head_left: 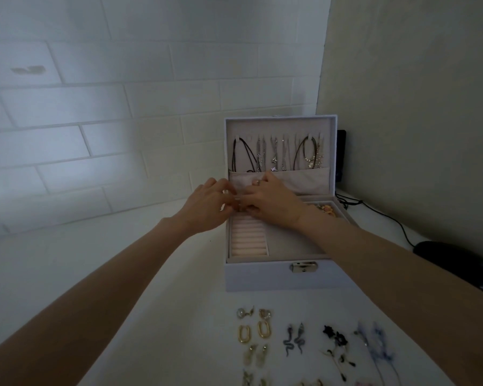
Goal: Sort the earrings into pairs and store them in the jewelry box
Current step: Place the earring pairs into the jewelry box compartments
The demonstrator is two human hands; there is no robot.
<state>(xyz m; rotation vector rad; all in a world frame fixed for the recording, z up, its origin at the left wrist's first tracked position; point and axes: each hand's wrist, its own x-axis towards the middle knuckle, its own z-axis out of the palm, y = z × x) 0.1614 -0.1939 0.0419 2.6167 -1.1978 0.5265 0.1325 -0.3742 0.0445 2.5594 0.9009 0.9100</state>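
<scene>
— Fingers first, please.
— Both hands are meeting over the rear left of the tray. The left hand (207,208) is curling its fingers toward the right hand (272,203), which is bending its own fingers down at the same spot. The fingertips are hiding one another, so I cannot tell whether either hand is pinching an earring.
— Containers?
— The jewelry box (257,277) is standing open on the white table (81,260), with its lid upright. Necklaces (273,153) are hanging from hooks inside the lid, and their ends are dropping behind a fabric pocket (307,178). Pink ring rolls (248,242) are filling the tray's front-left section. The rear-right compartment is holding gold and pink pieces (328,209).
— And the earrings?
— They are lying in pairs on the table, just in front of the box: gold hoops (253,331), snake earrings (294,339), black flower earrings (336,339) and blue feathery earrings (377,346).
</scene>
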